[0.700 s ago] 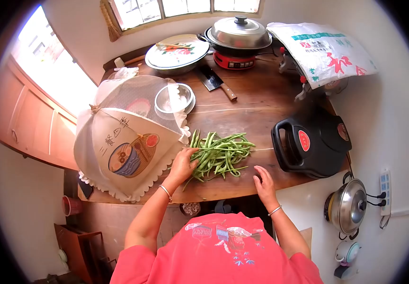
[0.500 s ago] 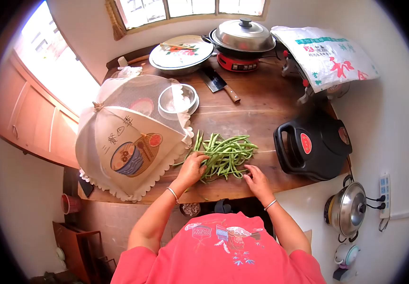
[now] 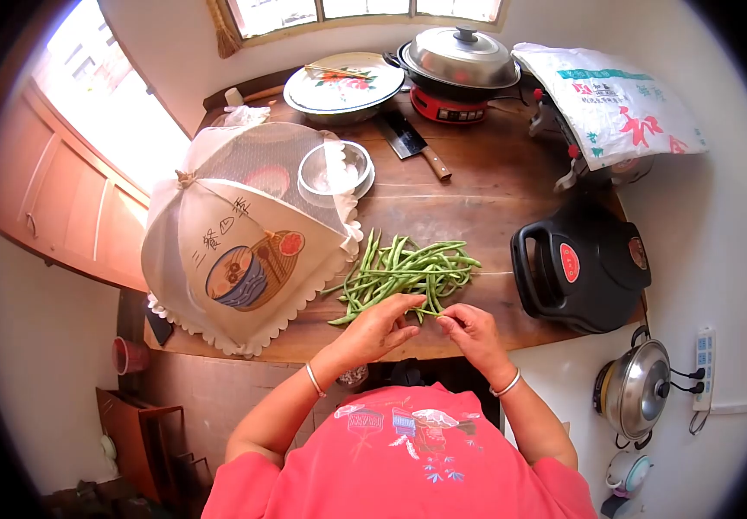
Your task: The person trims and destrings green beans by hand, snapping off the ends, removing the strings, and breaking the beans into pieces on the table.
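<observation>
A loose pile of long green beans (image 3: 412,268) lies on the wooden table (image 3: 443,203). At the pile's near edge, my left hand (image 3: 380,329) is closed, its fingertips close to a green bean. My right hand (image 3: 470,333) pinches the end of that bean, just right of the left hand. The bean stretches between the two hands. Left of the pile stands a fabric food cover (image 3: 244,233) with a bowl printed on it.
A cleaver (image 3: 412,143) lies behind the pile, near a clear bowl (image 3: 335,169). Farther back are a patterned lid (image 3: 343,85) with chopsticks and a lidded pan (image 3: 460,60). A black electric appliance (image 3: 585,264) sits at the right.
Both hands have come together at the near edge of the pile and now have a bean between them. The view has shifted slightly.
</observation>
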Demonstrator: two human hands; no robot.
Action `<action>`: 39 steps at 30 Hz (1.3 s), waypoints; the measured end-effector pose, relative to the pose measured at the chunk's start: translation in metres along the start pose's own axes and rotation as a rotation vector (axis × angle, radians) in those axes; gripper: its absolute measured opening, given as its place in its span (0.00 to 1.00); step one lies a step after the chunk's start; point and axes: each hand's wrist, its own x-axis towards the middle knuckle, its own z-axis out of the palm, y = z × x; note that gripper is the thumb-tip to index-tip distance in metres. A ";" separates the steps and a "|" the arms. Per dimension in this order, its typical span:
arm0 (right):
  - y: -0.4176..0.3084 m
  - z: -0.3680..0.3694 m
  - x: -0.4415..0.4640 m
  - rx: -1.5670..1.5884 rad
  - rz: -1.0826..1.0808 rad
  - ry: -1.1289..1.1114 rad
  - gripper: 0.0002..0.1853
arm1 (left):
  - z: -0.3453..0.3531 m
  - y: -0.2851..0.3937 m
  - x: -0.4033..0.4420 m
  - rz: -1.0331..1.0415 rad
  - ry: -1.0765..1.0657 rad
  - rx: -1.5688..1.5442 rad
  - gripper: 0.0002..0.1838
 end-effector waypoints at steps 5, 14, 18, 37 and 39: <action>-0.007 -0.009 0.000 0.316 0.203 -0.093 0.08 | -0.001 0.006 0.007 -0.048 -0.115 -0.053 0.12; -0.019 -0.013 0.000 0.429 0.165 -0.108 0.09 | -0.010 0.009 0.009 -0.200 -0.218 -0.527 0.18; -0.014 -0.019 0.002 0.302 0.185 -0.071 0.10 | -0.016 0.012 0.014 -0.220 -0.084 -0.635 0.18; -0.033 -0.031 -0.035 0.399 0.136 -0.242 0.06 | -0.042 0.126 -0.018 0.823 -0.178 -0.352 0.11; -0.041 -0.037 -0.039 0.388 0.108 -0.267 0.06 | -0.046 0.144 -0.025 0.918 -0.215 -0.345 0.12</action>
